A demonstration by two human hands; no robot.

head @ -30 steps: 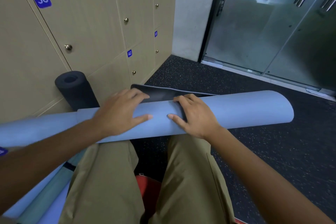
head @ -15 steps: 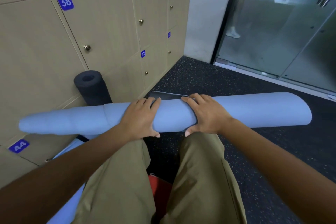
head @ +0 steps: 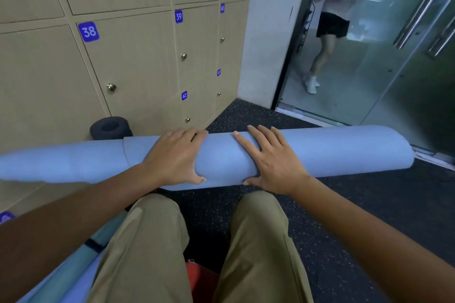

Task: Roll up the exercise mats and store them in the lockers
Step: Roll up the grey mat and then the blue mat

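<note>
Head camera, first question: what is closest to the person, below the hands?

— Closest are two knees in khaki trousers [head: 152, 248], and between them, at the bottom edge, a small red thing [head: 200, 280] that I cannot identify. Under the left arm lies another blue and teal mat [head: 73, 270], only partly visible.

— And the hands, how are they?

— Both lie on top of the rolled blue mat [head: 344, 150]. The left hand [head: 176, 155] curves over the roll, fingers going over the far side and the thumb pressing into the near side, where the foam dents a little. The right hand [head: 273, 157] is beside it, a bit apart, with fingers rather straight and spread on the roll and the thumb at the lower edge. So the hands are separate, and each one presses the same mat.

— Where is this mat exactly?

— It lies across in front of the knees, over the dark speckled floor [head: 369, 216]. Its left end looks blurred.

— What is beyond the hands?

— Just behind the left hand stands a black rolled mat [head: 109, 128], upright against the lockers [head: 138, 69], which have numbers 38, 39 and 42. Beyond the right hand there is a glass door [head: 369, 69], and behind the glass another person [head: 330, 27] is standing.
</note>
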